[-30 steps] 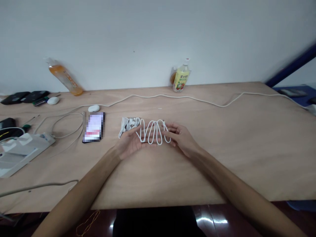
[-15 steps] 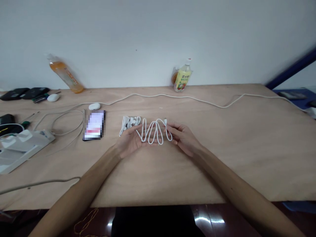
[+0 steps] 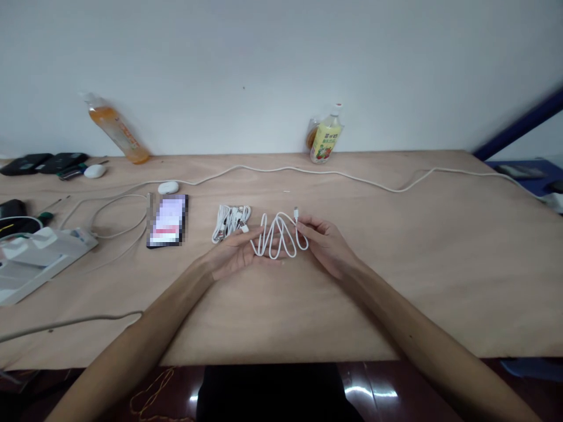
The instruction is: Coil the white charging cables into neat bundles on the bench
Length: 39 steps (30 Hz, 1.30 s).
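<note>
Loose loops of a white charging cable (image 3: 281, 234) lie across the fingers of my left hand (image 3: 235, 256), whose palm faces up. My left thumb presses on the cable near its larger plug (image 3: 245, 227). My right hand (image 3: 324, 243) pinches the other end between thumb and fingers, with the small connector (image 3: 296, 213) pointing up and away. Just beyond my left hand, a bunch of folded white cables (image 3: 229, 218) rests on the table, partly covered by that hand.
A phone (image 3: 168, 221) and a white earbud case (image 3: 168, 187) lie left. A white power strip (image 3: 39, 258) sits farther left. A long white cord (image 3: 334, 172) crosses the table (image 3: 422, 264). An orange drink bottle (image 3: 116, 132) and a yellow-labelled bottle (image 3: 326, 138) stand by the wall.
The cable's loops have shifted slightly right and drawn closer together. Its larger plug now shows by my left thumb, and more of the bunched cables is uncovered.
</note>
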{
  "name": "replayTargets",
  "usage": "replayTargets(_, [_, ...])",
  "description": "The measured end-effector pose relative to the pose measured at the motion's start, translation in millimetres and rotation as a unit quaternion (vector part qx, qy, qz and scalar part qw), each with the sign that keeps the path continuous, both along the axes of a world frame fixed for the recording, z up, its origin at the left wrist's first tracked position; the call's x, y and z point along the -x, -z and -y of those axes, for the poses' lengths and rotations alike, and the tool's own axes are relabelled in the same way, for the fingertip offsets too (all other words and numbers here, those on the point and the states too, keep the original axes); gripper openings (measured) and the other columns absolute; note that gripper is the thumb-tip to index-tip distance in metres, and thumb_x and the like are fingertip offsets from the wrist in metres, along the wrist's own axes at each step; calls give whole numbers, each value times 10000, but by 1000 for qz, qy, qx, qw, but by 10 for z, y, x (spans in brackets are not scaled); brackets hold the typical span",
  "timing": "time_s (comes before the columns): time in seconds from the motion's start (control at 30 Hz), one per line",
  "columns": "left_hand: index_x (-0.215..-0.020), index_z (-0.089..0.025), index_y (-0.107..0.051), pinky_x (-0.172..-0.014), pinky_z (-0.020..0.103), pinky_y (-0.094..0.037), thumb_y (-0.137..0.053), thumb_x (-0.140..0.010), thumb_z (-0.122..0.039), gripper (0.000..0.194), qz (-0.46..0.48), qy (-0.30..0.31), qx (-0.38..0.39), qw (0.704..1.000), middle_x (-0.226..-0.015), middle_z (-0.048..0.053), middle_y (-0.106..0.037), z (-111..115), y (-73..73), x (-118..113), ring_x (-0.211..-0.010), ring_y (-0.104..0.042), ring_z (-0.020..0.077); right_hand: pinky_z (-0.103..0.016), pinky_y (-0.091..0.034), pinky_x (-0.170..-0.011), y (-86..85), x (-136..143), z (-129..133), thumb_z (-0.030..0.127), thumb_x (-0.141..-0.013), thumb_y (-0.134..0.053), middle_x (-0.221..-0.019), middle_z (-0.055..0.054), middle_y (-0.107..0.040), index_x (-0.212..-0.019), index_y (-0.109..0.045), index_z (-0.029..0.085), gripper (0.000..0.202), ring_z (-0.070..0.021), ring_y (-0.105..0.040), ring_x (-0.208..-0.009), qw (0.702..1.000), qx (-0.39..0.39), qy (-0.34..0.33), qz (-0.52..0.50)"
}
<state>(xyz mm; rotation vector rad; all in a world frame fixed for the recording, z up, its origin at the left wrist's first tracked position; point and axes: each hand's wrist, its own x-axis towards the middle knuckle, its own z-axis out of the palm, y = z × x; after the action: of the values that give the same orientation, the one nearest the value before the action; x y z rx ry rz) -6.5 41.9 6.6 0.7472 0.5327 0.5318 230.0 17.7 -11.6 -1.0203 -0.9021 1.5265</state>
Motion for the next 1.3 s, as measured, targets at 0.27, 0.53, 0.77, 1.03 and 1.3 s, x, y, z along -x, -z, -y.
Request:
replayTargets(0.27, [-1335, -101, -770, -1085, 529, -627, -675, -1072, -234, 310, -26, -33, -18, 999, -1361, 235, -790, 27, 7, -34, -1173, -815, 344, -359, -589, -886, -22, 20, 29, 549, -658, -1035, -907, -11, -822, -922, -837, 256, 442, -188, -737, -853, 1000, 1, -1, -25])
replayTargets(0.53, [-1407, -138, -737, -1048, 453, -653, -729, -1041, -208, 372, -72, -36, -40, 996, -1259, 195, -836, 23, -25, -29, -1122, -832, 290, -359, -602, -903, 0, -6, 13, 531, -654, -1049, -909, -8, -823, -897, -838, 266, 417, -180, -752, -862, 999, 6, -6, -45])
replayTargets(0.77, [-1301, -126, -735, -948, 432, -696, -811, -975, -185, 341, -81, -79, -47, 992, -1232, 184, -839, 28, 27, -36, -1027, -845, 268, -357, -601, -889, -14, -8, 20, 537, -679, -1032, -908, -13, -812, -906, -829, 260, 411, -186, -741, -860, 999, 3, -8, -33])
replayTargets(1.03, [-1250, -130, -747, -624, 266, -660, -927, -867, -240, 437, -107, -58, -104, 987, -1090, 155, -861, 27, 18, -32, -883, -841, 243, -326, -596, -772, -77, 9, 40, 532, -626, -1056, -869, -4, -789, -879, -827, 251, 442, -158, -687, -741, 999, 18, -8, -35])
replayTargets(1.3, [-1352, -168, -697, -699, 307, -661, -889, -911, -254, 489, -88, -50, -99, 990, -1162, 153, -856, 29, 24, -34, -941, -849, 262, -346, -605, -776, -63, -24, 36, 544, -665, -1032, -884, -18, -795, -899, -819, 258, 426, -185, -708, -765, 1000, 6, -1, -15])
